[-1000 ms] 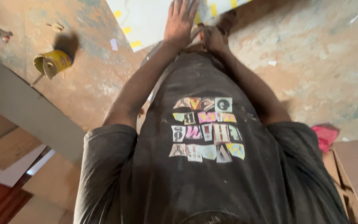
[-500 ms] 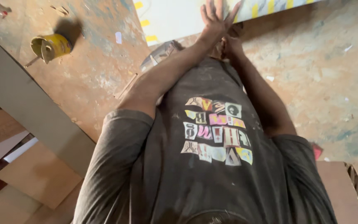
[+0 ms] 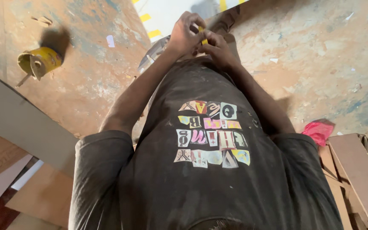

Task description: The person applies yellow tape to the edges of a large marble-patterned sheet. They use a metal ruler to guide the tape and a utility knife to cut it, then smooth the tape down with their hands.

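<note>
I look straight down my dark printed T-shirt at both hands, held close together in front of me. My left hand point(image 3: 185, 35) and my right hand point(image 3: 218, 49) pinch a small strip of yellow tape point(image 3: 202, 39) between their fingertips. Just beyond them a white panel point(image 3: 171, 12) with yellow tape pieces along its edge lies on the floor. A foot or leg shows dimly past the hands.
A yellow tin can point(image 3: 39, 61) with a stick in it stands on the stained floor point(image 3: 320, 64) at upper left. A long grey board point(image 3: 18, 123) and cardboard sheets lie at left. Wooden boards point(image 3: 358, 174) and a pink rag point(image 3: 319, 131) are at right.
My left hand was flat and spread on the white panel; it has lifted off and curled in to meet the right hand on the yellow tape. The view shifted slightly.
</note>
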